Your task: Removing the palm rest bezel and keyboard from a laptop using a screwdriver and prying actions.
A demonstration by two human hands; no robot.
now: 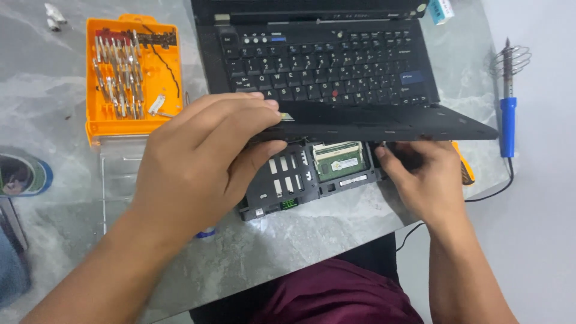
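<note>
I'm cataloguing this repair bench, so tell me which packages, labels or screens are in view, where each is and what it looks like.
Small box: top edge, right of the laptop; white and light blue.
Label on the memory module: inside the opened laptop, under the lifted palm rest; white strip on green board.
Laptop screen: out of view.

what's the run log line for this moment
left hand: lifting palm rest | right hand: under its right edge | laptop: memory card exposed | left: orange bit case | right: soldering iron
</note>
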